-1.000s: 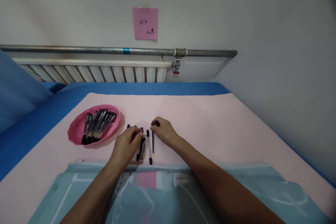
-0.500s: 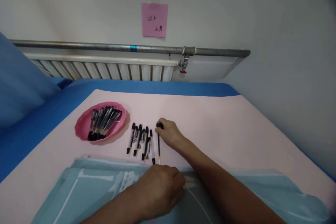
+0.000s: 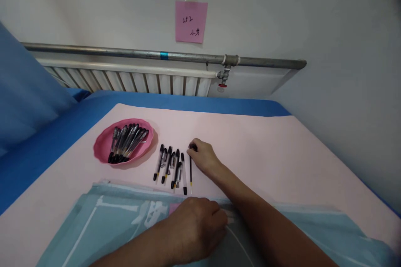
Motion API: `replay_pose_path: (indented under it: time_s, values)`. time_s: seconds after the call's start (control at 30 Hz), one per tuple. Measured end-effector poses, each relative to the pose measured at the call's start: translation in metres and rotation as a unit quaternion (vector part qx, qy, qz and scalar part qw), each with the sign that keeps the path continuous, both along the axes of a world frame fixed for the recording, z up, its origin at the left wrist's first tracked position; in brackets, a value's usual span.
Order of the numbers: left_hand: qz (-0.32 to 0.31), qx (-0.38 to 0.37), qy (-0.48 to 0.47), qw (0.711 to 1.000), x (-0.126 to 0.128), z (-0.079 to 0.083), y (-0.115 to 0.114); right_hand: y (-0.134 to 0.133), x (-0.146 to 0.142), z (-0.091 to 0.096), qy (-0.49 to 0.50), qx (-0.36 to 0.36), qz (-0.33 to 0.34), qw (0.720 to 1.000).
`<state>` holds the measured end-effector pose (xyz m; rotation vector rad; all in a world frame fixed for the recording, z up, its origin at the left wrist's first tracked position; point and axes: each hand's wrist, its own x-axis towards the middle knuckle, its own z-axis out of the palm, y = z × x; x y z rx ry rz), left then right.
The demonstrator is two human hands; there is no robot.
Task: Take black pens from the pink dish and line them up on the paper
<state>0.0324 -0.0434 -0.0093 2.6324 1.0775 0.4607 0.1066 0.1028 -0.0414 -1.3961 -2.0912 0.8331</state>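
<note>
My right hand [image 3: 203, 156] is closed by the top end of a pen refill [image 3: 191, 173] lying on the pink cloth. A small black piece [image 3: 193, 147] shows between its fingertips; its kind is unclear. Nearer to me, my left hand [image 3: 200, 227] hangs curled over the blue-green cloth, and whatever its fingers may hold is hidden. Left of the refill lie a clear pen barrel [image 3: 184, 173] and several pens [image 3: 166, 166], with clear black-ended caps [image 3: 172, 159] among them.
A pink scalloped dish [image 3: 100, 146] at the left holds a pile of black-capped gel pens [image 3: 128, 142]. The blue-green cloth [image 3: 115, 225] covers the near edge. Beyond the table are a radiator [image 3: 150, 81], a metal pipe [image 3: 125, 53] and a valve [image 3: 223, 77].
The whole view has shifted slightly. My left hand has drawn a little away from the refill's lower tip, which now shows fully. My right hand stays at its upper end.
</note>
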Motion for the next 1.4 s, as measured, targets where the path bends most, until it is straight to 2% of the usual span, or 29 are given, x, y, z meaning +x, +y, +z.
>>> replay_pose_path:
  time_s: [0.3, 0.53, 0.7, 0.87, 1.0, 1.1, 1.3, 1.4]
  values:
    - [0.008, 0.000, 0.001, 1.000, 0.000, -0.002, 0.001, -0.006, -0.003, 0.003, -0.034, 0.021, 0.028, 0.999]
    - [0.075, -0.017, -0.019, 0.997, 0.000, -0.003, 0.004, -0.007, -0.002, 0.012, -0.056, 0.008, 0.040, 0.998]
    - [0.103, -0.025, 0.049, 0.993, -0.001, -0.004, 0.007, -0.009, 0.010, 0.019, -0.077, -0.015, 0.064, 0.995]
    - [0.139, -0.058, 0.099, 0.984, -0.001, 0.002, 0.008, -0.016, 0.017, 0.031, -0.101, -0.043, 0.114, 0.987]
    - [0.180, -0.072, 0.113, 0.974, 0.001, 0.005, 0.006, -0.019, 0.020, 0.038, -0.126, -0.095, 0.165, 0.973]
    - [0.206, -0.067, 0.110, 0.970, 0.001, 0.004, 0.005, -0.019, 0.022, 0.039, -0.127, -0.120, 0.175, 0.969]
    - [0.223, -0.055, 0.119, 0.966, -0.002, 0.003, 0.006, -0.020, 0.023, 0.043, -0.169, -0.129, 0.189, 0.959]
    - [0.191, -0.009, 0.091, 0.977, 0.004, -0.002, -0.002, -0.023, 0.021, 0.050, -0.198, -0.143, 0.223, 0.944]
